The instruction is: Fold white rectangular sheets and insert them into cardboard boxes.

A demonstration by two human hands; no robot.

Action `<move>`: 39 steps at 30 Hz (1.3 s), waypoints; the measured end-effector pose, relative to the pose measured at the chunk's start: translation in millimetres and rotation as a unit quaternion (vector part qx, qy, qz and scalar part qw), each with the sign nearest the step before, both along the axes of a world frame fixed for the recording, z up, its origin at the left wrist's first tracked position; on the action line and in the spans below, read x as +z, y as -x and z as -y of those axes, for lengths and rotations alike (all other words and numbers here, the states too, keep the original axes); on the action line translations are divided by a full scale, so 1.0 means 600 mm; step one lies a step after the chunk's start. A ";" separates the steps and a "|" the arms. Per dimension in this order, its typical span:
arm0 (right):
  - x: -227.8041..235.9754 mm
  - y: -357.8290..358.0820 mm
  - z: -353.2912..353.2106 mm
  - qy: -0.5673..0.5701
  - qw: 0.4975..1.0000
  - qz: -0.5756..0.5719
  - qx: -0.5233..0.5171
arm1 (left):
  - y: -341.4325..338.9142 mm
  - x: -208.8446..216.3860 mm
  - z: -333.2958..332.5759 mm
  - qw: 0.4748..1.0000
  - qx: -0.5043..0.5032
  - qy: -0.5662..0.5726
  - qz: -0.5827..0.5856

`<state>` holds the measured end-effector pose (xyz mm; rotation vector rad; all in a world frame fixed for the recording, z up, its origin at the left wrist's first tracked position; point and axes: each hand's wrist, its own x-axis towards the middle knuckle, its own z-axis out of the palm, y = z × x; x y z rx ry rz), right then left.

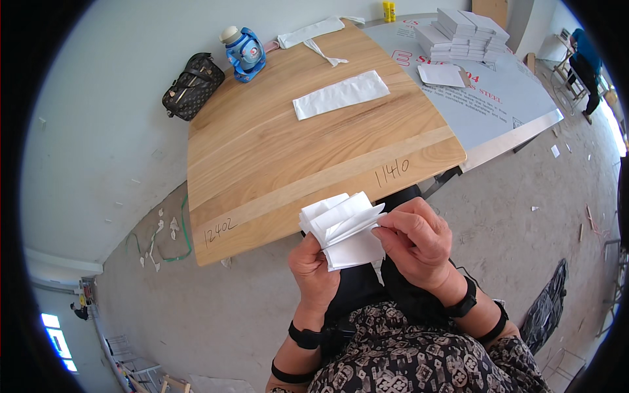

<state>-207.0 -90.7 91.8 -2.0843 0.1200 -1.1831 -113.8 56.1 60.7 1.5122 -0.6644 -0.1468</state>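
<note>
A bundle of folded white paper (pixel 344 223) with several fanned-out layers is held over my lap, just off the table's near edge. My left hand (pixel 313 272) grips it from below on the left, with the thumb hidden in part by the folds. At the right end of the layers, my right hand (pixel 419 239) pinches an edge between thumb and bent fingers. On the wooden tabletop (pixel 282 157) beyond lies a flat white strip (pixel 341 95), apparently folded paper or cloth.
Along the table's far left stand a dark patterned handbag (pixel 193 85) and a blue bottle (pixel 246 56). Another white strip (pixel 311 33) lies at the far edge. Stacked white boxes or pads (pixel 462 36) sit on the grey sheet-covered table (pixel 485 98) at right. A person (pixel 585 69) is farther right.
</note>
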 end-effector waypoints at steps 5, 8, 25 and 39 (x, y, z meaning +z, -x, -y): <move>-0.006 -0.001 0.000 0.033 0.999 0.011 -0.003 | 0.000 -0.002 0.001 1.000 0.006 0.002 -0.001; -0.006 0.003 0.000 0.034 0.999 -0.004 0.008 | -0.002 -0.001 0.000 1.000 0.006 -0.008 0.008; 0.005 0.006 -0.014 -0.083 0.994 -0.058 0.050 | -0.003 -0.011 -0.002 1.000 0.009 0.011 -0.008; -0.015 0.009 -0.001 0.081 0.994 -0.014 0.069 | -0.002 -0.005 -0.001 1.000 0.021 -0.002 -0.002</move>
